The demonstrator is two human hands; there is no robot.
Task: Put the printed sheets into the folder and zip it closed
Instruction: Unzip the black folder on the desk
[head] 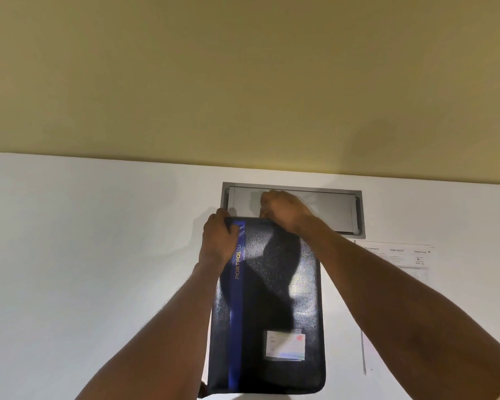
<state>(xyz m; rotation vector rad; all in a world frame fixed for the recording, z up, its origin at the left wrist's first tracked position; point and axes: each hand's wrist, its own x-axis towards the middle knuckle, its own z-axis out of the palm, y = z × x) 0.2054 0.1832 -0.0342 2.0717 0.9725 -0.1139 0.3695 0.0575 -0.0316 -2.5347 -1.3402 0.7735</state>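
A dark folder (pixel 272 298) lies flat on the white bench (pixel 84 255), its long side running away from the person, its near end close to the bench's front edge. A blue strip (pixel 236 298) runs down its left side with the word PORTFOLIO printed along it, and a small card (pixel 285 345) sits in a clear pocket near the lower right corner of the cover.

Both bare hands are at the far end of the folder. The left hand (pixel 218 241) grips the far left corner, its fingers (pixel 231 229) wrapped over the edge and pressed onto the top of the blue strip, holding the folder down. The right hand (pixel 282 209) is bunched into a tight fist just beyond the far edge, near its middle, with the fingers (pixel 267 210) pinched together at the folder's rim; what they pinch is too small and too hidden to make out, though it sits where the zip line runs. The right forearm crosses over the folder's far right corner and throws a broad shadow across the cover.

Behind the hands a grey recessed panel (pixel 329 206) is set into the bench, near the yellowish wall (pixel 243 82). To the right of the folder, well apart from it, printed sheets (pixel 399 255) lie on the bench, partly covered by the right forearm. From here I cannot tell whether the folder is zipped along its sides
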